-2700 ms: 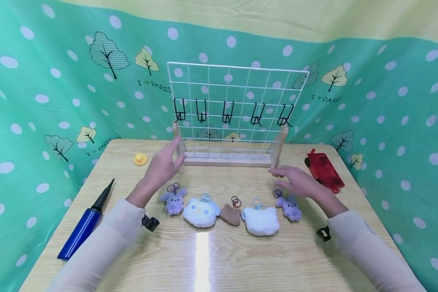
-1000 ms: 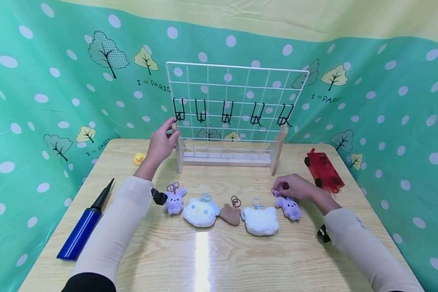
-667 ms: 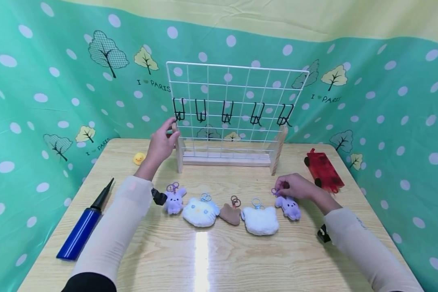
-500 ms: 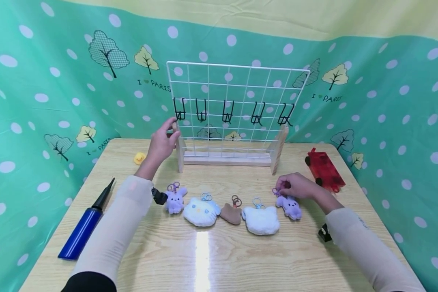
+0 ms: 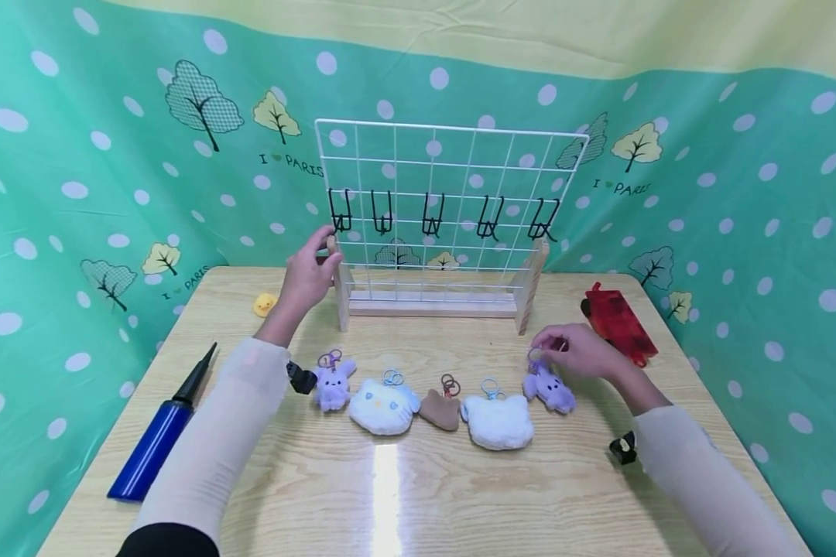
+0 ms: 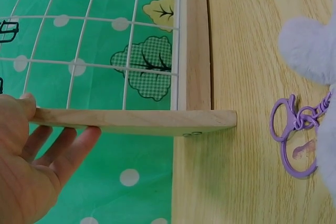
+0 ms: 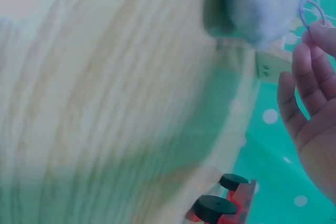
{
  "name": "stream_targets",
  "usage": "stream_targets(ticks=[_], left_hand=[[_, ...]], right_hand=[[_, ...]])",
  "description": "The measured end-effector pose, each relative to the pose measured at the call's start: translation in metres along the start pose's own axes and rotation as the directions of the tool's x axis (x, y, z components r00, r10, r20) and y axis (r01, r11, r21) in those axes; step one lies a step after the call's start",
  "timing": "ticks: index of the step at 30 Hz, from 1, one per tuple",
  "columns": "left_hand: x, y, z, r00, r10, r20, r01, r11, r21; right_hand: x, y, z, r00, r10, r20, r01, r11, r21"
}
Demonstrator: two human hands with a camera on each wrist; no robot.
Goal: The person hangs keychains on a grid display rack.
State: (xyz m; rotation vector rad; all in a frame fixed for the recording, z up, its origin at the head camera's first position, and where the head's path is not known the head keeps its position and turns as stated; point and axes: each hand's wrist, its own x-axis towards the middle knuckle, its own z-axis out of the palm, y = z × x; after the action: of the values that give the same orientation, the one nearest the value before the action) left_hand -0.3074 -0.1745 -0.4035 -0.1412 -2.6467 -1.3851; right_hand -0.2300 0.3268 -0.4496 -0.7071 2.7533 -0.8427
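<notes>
My left hand (image 5: pixel 309 277) grips the left wooden post of a white wire grid rack (image 5: pixel 432 302); in the left wrist view the thumb lies on one side of the post (image 6: pixel 157 119) and fingers on the other. My right hand (image 5: pixel 580 350) pinches the ring of a purple plush bunny keychain (image 5: pixel 550 389), which is tilted at the right end of a row. In the right wrist view the ring (image 7: pixel 312 3) sits at the thumb and fingertips. Along the row are a white plush (image 5: pixel 498 423), a brown plush (image 5: pixel 440 410), a white-and-blue plush (image 5: pixel 382 406) and another purple bunny (image 5: pixel 332 387).
Several black hooks (image 5: pixel 432 216) hang across the grid. A blue hand pump (image 5: pixel 152 449) lies at the left, with a small yellow duck (image 5: pixel 263 304) behind it. A red toy vehicle (image 5: pixel 621 323) lies at the back right. A patterned curtain (image 5: pixel 251 224) surrounds the table.
My left hand reached the rack's left post and has stayed there. My right hand took hold of the right bunny's ring, then shifted slightly up and right, pulling the bunny along.
</notes>
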Motion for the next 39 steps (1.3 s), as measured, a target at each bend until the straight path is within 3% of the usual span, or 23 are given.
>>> stream_targets(ticks=[17,25,33,39], left_hand=[[0.001,-0.001,0.000,1.000,0.015,0.004,-0.015,0.999,0.028],[0.001,0.000,0.001,1.000,0.005,0.005,-0.006,1.000,0.025],[0.001,0.000,0.002,1.000,-0.003,-0.001,0.003,1.000,0.013],[0.000,0.000,0.001,1.000,-0.002,0.000,0.002,1.000,0.021]], right_hand=[[-0.005,-0.007,-0.023,0.994,0.054,-0.097,-0.052,0.998,0.028],[-0.005,-0.015,-0.033,0.979,0.088,-0.183,-0.067,0.991,0.118],[-0.003,-0.017,-0.032,0.940,0.146,-0.309,-0.071,0.968,0.240],[0.000,-0.026,-0.036,0.893,0.220,-0.392,-0.088,0.941,0.326]])
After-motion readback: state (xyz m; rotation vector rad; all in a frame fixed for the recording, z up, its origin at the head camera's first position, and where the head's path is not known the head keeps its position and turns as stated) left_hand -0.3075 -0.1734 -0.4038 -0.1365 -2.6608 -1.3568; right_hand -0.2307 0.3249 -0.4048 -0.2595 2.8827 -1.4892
